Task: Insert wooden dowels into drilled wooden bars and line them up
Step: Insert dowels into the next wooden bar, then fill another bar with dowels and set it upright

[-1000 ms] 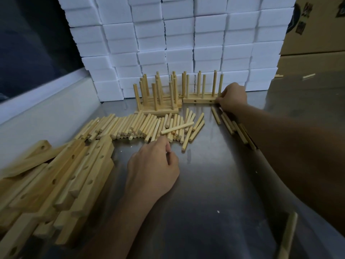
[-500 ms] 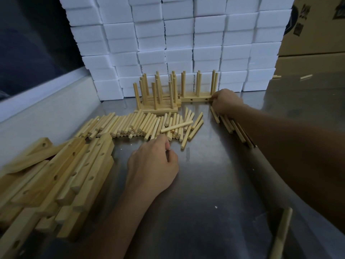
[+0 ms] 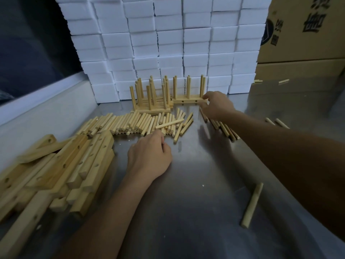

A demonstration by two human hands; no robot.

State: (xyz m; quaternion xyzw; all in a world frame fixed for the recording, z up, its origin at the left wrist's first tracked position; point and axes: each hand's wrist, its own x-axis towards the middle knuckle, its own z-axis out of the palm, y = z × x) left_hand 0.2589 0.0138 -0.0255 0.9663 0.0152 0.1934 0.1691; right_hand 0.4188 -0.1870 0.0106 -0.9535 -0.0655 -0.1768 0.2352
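Against the stack of white boxes (image 3: 168,43), a finished bar (image 3: 186,100) is touched at its end by the right hand (image 3: 216,104), fingers loosely spread, seemingly for alignment. Nearer, loose dowels (image 3: 130,123) are reached by the left hand (image 3: 149,156), fingers curled; any grip cannot be told.

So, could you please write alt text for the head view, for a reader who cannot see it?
A person's right hand touches the end of a dowel-filled bar standing by white blocks, while the left hand rests at a row of loose dowels on a metal table. Drilled bars are piled at left.
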